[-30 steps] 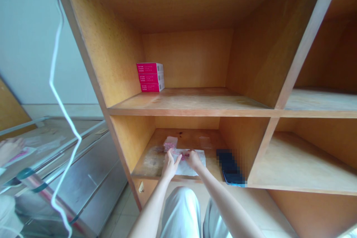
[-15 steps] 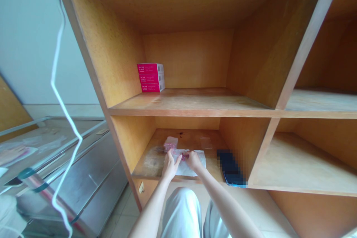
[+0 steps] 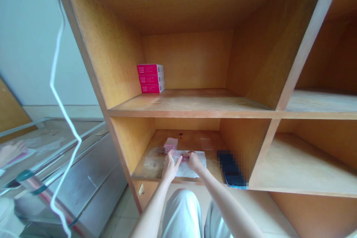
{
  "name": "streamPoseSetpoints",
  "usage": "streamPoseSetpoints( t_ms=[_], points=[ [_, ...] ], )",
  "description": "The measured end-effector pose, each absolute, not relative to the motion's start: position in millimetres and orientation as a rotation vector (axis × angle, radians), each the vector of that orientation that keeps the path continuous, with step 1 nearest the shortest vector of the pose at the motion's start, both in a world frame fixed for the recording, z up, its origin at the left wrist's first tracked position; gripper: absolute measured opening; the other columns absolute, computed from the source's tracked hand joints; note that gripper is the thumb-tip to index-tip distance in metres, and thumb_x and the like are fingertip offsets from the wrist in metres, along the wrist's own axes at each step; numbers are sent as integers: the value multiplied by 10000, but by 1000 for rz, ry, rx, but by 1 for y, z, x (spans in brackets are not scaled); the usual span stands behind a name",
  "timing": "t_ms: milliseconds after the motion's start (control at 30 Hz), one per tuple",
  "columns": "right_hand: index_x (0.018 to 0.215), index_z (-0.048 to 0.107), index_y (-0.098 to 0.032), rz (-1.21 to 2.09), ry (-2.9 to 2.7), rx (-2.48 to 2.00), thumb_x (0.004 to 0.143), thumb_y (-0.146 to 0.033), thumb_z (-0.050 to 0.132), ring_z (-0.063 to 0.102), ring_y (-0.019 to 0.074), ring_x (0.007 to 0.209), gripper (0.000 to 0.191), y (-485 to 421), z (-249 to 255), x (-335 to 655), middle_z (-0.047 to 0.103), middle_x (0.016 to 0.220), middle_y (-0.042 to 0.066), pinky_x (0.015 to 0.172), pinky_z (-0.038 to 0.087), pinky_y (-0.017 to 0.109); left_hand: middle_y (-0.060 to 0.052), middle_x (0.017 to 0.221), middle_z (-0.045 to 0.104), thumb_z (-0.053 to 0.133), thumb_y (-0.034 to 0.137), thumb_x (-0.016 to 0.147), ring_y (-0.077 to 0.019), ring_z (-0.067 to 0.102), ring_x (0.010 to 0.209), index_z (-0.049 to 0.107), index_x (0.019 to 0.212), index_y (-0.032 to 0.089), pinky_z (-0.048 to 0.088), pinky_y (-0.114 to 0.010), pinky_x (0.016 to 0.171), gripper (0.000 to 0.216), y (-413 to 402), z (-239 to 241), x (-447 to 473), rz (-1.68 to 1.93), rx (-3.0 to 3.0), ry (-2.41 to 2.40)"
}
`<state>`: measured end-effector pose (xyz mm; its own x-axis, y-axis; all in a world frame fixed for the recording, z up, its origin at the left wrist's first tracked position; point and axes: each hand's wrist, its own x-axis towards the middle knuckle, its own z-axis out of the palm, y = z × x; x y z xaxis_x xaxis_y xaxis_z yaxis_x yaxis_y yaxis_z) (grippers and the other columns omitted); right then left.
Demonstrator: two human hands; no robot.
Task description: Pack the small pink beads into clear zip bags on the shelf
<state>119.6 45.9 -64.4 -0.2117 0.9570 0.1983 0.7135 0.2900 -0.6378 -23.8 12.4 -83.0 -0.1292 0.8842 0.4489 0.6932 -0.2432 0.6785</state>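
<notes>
- The person's 2 bare hands reach forward into a low compartment of a wooden shelf unit [image 3: 156, 163], with forearms stretched out over light grey trousers [image 3: 181, 212].
- The right hand [image 3: 194, 161] is curled nearly shut, its fingertips pinching a small clear packet with pink contents [image 3: 183, 158].
- The left hand [image 3: 170, 168] is half open with its fingers spread, and its fingertips [image 3: 175, 158] are just beside that packet; whether they grip it is impossible to tell.
- The packet sits between the 2 hands, just above a white sheet of paper [image 3: 187, 169] that lies under both hands on the compartment floor.
- Just ahead of the left hand, a second small bag with pink contents [image 3: 170, 144] lies on the shelf board.
- Ahead of the right hand lies a flat transparent bag [image 3: 205, 143].
- Further right of the right hand, a dark flat object with a blue edge [image 3: 230, 169] lies on the board, too pixelated to identify.
- Above and ahead of the hands, on the next shelf up, 3 magenta boxes [image 3: 150, 78] stand in a stack against the left wall.
- Far left of the hands, another hand [image 3: 9, 152] shows above a steel cabinet [image 3: 97, 189].
</notes>
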Motion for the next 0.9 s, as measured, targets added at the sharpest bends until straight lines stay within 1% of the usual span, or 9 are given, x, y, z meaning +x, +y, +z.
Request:
streamPoseSetpoints(
  t_ms=[200,367,467,567,767,833,900],
  points=[
    [602,612,-135,594,-1886,-1477,687,-71,467,551,147,643,179,45,-57,122,621,671,62,594,374,221,-169,1132,509,419,471,795,-259,510,1075,319,1208,129,414,-424,886,545,13,-83,-24,1334,1960,1771],
    [716,632,-136,591,-1757,-1331,682,-93,497,573,147,710,146,42,-26,119,638,759,59,654,413,215,-180,1116,510,431,466,790,-264,508,1075,320,1206,117,415,-423,879,554,12,-82,-23,1330,1992,1769],
    [726,637,-136,620,-1803,-1257,675,-91,499,578,135,684,154,38,-10,112,633,757,54,629,416,200,-178,1114,502,435,445,793,-260,503,1075,324,1202,120,413,-423,878,534,10,-81,-23,1341,2024,1741],
    [689,645,-134,591,-1928,-1281,648,-80,518,574,136,674,144,35,-4,105,631,760,59,610,402,199,-168,1103,498,449,414,791,-260,501,1067,327,1195,129,409,-430,876,510,9,-81,-23,1357,2047,1705],
    [658,653,-133,626,-2108,-1342,637,-91,534,556,128,632,127,34,-2,97,638,666,40,549,345,187,-162,1133,478,442,372,800,-261,463,1110,319,1202,138,378,-435,916,481,8,-84,-23,1336,2058,1672],
    [602,640,-127,641,-2150,-1368,668,-129,530,532,118,582,128,34,3,97,608,578,26,516,319,187,-164,1137,476,432,383,804,-260,460,1115,320,1198,134,374,-431,922,480,7,-84,-23,1319,2050,1685],
    [557,620,-121,699,-2189,-1341,720,-186,502,498,105,525,212,35,8,98,560,498,11,491,298,190,-165,1124,484,426,400,805,-260,469,1105,316,1196,130,377,-432,918,488,7,-84,-22,1320,2025,1705]
  ],
)
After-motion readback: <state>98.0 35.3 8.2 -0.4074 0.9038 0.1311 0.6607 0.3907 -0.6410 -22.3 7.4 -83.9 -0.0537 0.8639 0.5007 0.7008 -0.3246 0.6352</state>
